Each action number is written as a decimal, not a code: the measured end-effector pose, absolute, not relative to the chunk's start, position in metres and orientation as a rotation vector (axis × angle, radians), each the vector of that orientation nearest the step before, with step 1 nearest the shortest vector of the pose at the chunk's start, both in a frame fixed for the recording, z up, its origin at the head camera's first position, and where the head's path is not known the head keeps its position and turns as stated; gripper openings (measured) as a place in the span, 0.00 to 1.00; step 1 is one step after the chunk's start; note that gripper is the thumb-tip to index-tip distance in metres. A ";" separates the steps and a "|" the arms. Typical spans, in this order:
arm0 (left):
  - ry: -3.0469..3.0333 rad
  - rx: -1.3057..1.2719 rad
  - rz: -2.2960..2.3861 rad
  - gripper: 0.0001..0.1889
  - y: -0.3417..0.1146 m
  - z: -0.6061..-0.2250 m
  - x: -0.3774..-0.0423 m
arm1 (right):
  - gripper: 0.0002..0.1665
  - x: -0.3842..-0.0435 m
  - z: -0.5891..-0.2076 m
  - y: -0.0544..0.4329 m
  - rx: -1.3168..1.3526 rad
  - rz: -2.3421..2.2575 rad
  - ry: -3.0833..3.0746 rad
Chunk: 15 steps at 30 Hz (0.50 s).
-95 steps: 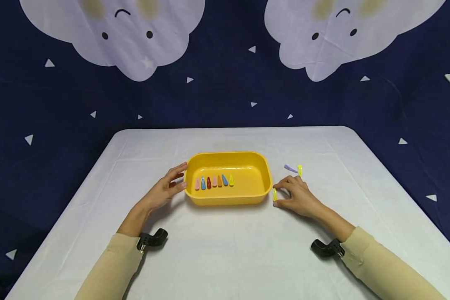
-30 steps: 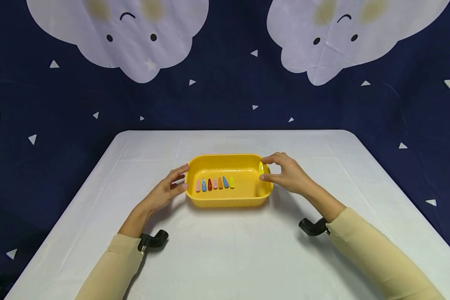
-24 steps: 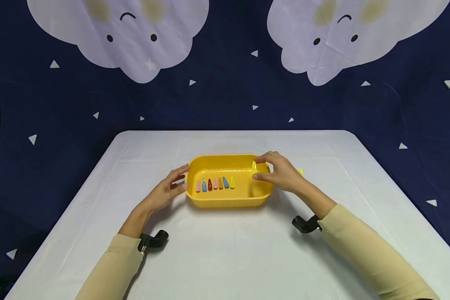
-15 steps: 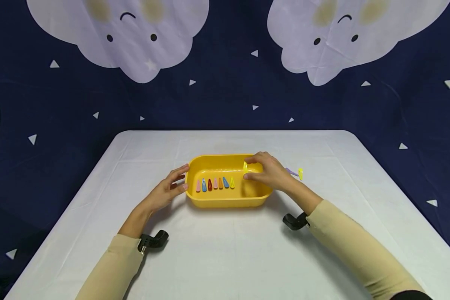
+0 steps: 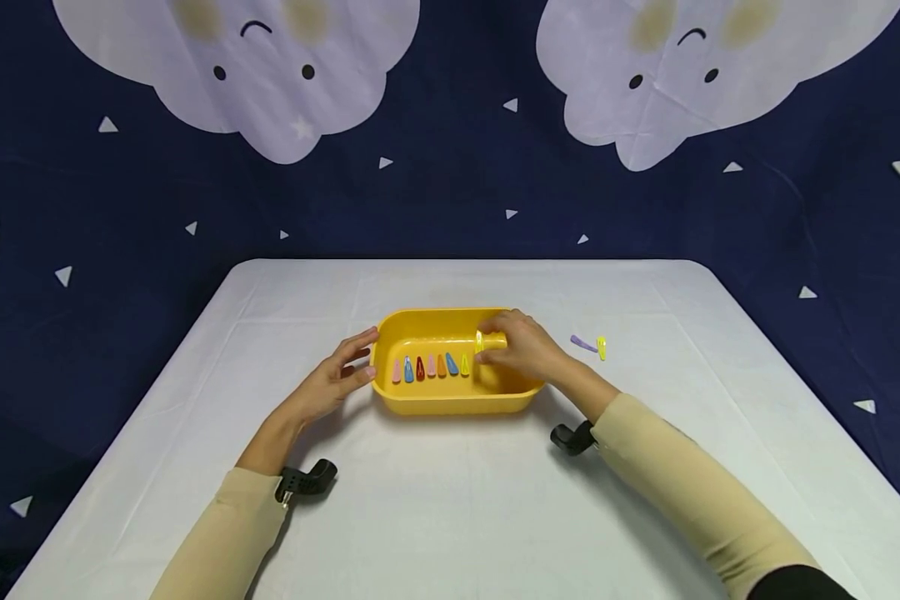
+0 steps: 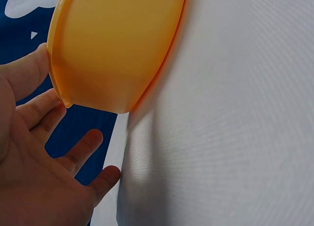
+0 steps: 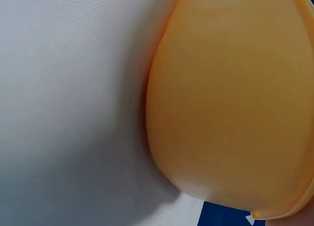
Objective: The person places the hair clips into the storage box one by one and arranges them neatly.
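Observation:
In the head view my right hand [image 5: 528, 348] pinches a yellow snap hair clip [image 5: 479, 342] between thumb and fingers, low inside the yellow plastic basin [image 5: 457, 406]. To its left, several hair clips lie side by side in a row: pink [image 5: 397, 372], blue [image 5: 408, 370], red [image 5: 420, 369], pink, orange, blue, and yellow [image 5: 465, 365] at the right end. Fingers of my left hand [image 5: 328, 385] touch the basin's left rim, extended and spread in the left wrist view. The basin wall [image 7: 230, 98] hides nearly all of the right hand in the right wrist view.
A purple hair clip [image 5: 583, 343] and another yellow hair clip [image 5: 602, 348] lie on the white tablecloth [image 5: 450, 500], right of the basin. Behind the table hangs a dark blue cloth [image 5: 450, 200] with clouds and small triangles.
My right hand has picked up the yellow clip from beside the basin, carried it over the right rim, then moved left and lower toward the row. The left hand stays at the rim.

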<state>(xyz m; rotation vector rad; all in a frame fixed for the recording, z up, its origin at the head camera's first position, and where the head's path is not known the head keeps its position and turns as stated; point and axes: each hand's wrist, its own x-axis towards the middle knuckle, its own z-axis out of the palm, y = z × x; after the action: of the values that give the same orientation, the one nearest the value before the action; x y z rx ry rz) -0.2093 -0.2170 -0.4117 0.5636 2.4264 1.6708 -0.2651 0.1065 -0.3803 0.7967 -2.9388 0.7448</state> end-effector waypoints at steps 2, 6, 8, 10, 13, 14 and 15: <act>2.427 0.570 1.671 0.30 -0.217 -0.411 -0.209 | 0.31 -0.265 -0.380 0.105 0.803 0.700 -2.951; 2.420 0.567 1.675 0.31 -0.216 -0.411 -0.209 | 0.30 -0.266 -0.381 0.102 0.802 0.606 -2.986; 2.427 0.565 1.670 0.31 -0.216 -0.411 -0.209 | 0.30 -0.266 -0.382 0.100 0.797 0.548 -3.007; 2.439 0.566 1.657 0.31 -0.216 -0.411 -0.209 | 0.30 -0.267 -0.383 0.099 0.798 0.482 -3.029; 2.454 0.563 1.645 0.31 -0.216 -0.411 -0.209 | 0.31 -0.267 -0.385 0.098 0.790 0.406 -3.063; 2.456 0.565 1.641 0.31 -0.216 -0.412 -0.209 | 0.31 -0.267 -0.385 0.098 0.787 0.388 -3.074; 2.457 0.561 1.640 0.31 -0.216 -0.412 -0.210 | 0.31 -0.266 -0.385 0.097 0.786 0.366 -3.081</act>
<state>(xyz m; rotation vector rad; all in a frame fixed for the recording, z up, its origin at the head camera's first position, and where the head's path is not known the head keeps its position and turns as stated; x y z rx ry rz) -0.2097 -0.2158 -0.4120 0.5612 2.4573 1.6402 -0.2661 0.0973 -0.3853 0.7859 -3.0814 0.3655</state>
